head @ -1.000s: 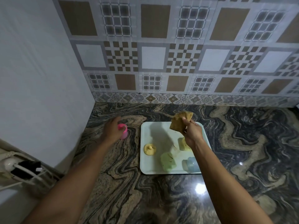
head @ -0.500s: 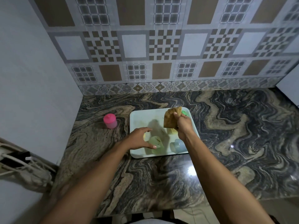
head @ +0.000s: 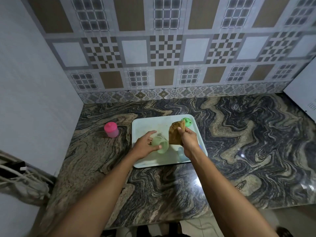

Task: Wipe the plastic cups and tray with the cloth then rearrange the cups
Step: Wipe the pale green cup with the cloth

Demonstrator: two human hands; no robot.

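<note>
- The left hand (head: 146, 145) has its fingers and thumb curled round a pale green cup (head: 161, 144) and holds it above the near middle of the tray (head: 147, 123).
- The cup is tipped over rather than upright. Its long axis slants from the far left down to the near right, toward the cloth. Motion blur hides which end is the mouth.
- The right hand (head: 187, 139) pinches a folded brown cloth (head: 175, 134) between thumb and fingers. The cloth stands on edge with its long side up, just beside the pale green cup; whether the two touch cannot be told.
- A blue cup (head: 181, 153) sits on the tray's near right part, mostly covered by the right wrist.
- A bright green cup (head: 186, 121) stands in the tray's far right corner, just behind the cloth and apart from both hands.
- The tray is pale and rectangular, lying flat on the marbled counter (head: 239, 134), and its far left part is bare.
- A pink cup (head: 111, 130) stands on the counter to the left of the tray, well apart from the left hand and near the plain side wall (head: 34, 82).
- A patterned tile backsplash (head: 164, 53) runs behind the counter, and cables (head: 18, 173) hang at the lower left.
</note>
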